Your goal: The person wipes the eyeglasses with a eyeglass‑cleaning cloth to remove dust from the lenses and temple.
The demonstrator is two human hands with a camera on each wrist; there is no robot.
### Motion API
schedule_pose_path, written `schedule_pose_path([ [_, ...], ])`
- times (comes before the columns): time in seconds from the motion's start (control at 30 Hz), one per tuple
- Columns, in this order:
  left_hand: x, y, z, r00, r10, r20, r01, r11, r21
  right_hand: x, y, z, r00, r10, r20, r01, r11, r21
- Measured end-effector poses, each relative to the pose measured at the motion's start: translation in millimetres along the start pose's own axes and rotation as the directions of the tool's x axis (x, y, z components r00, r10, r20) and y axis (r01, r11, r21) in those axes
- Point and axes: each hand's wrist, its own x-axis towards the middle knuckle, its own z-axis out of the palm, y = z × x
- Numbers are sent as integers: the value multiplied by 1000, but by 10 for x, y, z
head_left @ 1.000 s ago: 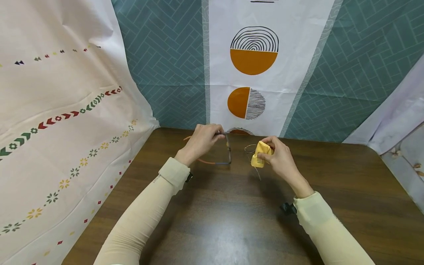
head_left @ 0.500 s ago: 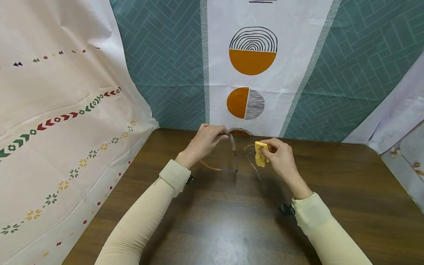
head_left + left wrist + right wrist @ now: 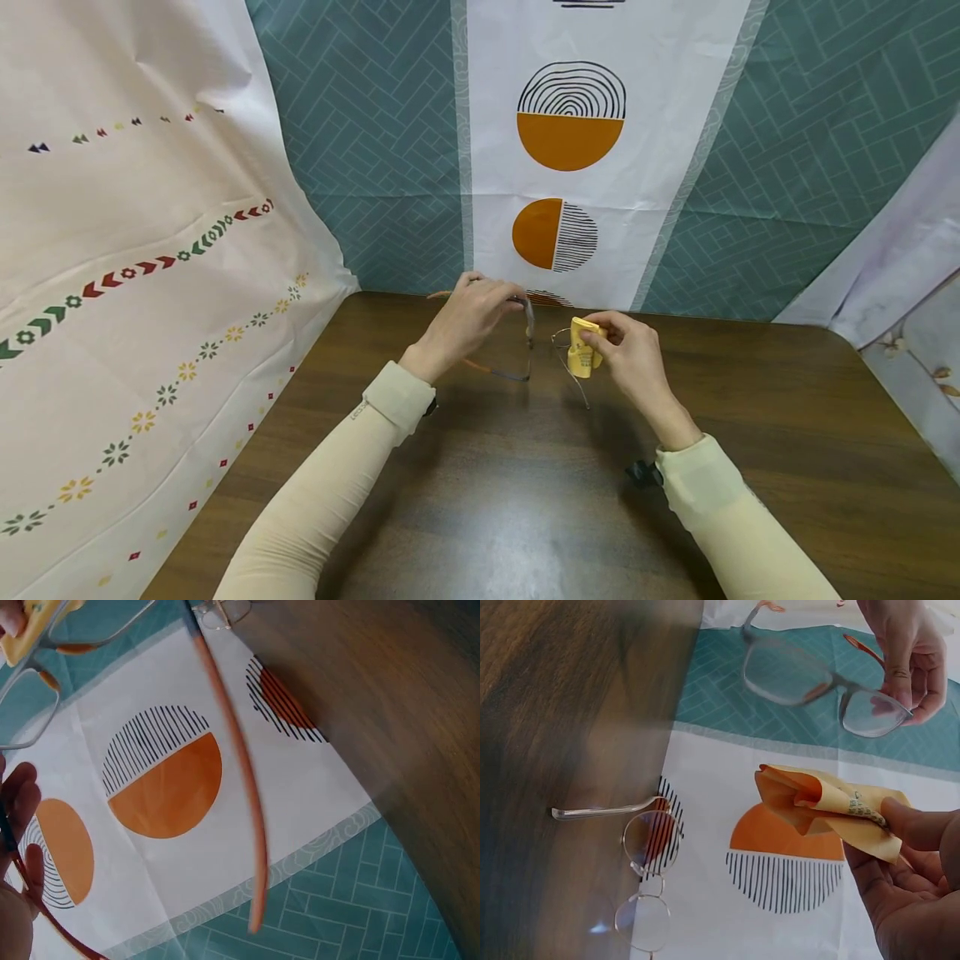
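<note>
My left hand [image 3: 472, 321] grips a pair of eyeglasses [image 3: 840, 681] by one end of its grey frame. Its temples are orange toward the tips; one temple stretches across the left wrist view. Between the thumb and fingers of my right hand [image 3: 636, 354] is a folded yellow cleaning cloth [image 3: 582, 348] with small dark print. The cloth and the grey eyeglasses are apart in the right wrist view. Thin gold wire-rimmed glasses [image 3: 652, 841] rest on the table just beyond the cloth, partly hidden by it in the head view.
The brown wooden table [image 3: 480, 467] reaches back to a teal and white patterned curtain [image 3: 375, 167]. A cream cloth [image 3: 150, 333] with printed motifs hangs along the left side. Pale fabric [image 3: 915, 275] borders the right edge.
The grey eyeglasses shift slightly right and change tilt in my left hand. My right hand moves slightly left, turning the yellow cloth. The wire-rimmed glasses stay put.
</note>
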Motion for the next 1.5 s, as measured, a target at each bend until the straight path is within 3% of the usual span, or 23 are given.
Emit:
schedule_pose_path([
  [0.27,12,36,1,991,122,-52,-118,989,85,11,-42,-4,1000,-8,9,8,1000,6],
  [0.5,9,75,-21,971,235,-40,-228,965,133,26,-82,-3,1000,-13,11,12,1000,22],
  [0.7,-13,72,-13,948,310,-70,-293,939,182,36,-107,8,999,-34,-25,34,999,-4],
  [0.87,-25,72,-4,931,356,-85,-328,915,234,29,-143,17,994,-98,-55,97,995,-17],
  [1.03,-37,68,-1,920,376,-108,-335,900,277,25,-186,23,985,-163,-59,162,986,-27],
  [1.23,-35,85,-12,916,377,-138,-328,901,282,38,-218,27,982,-184,-47,182,983,-34],
  [1.37,-44,93,2,922,358,-149,-315,915,251,44,-253,24,978,-204,-50,202,979,-39],
  [1.5,-59,111,33,931,327,-163,-289,931,222,43,-289,28,961,-263,-81,257,963,-78],
])
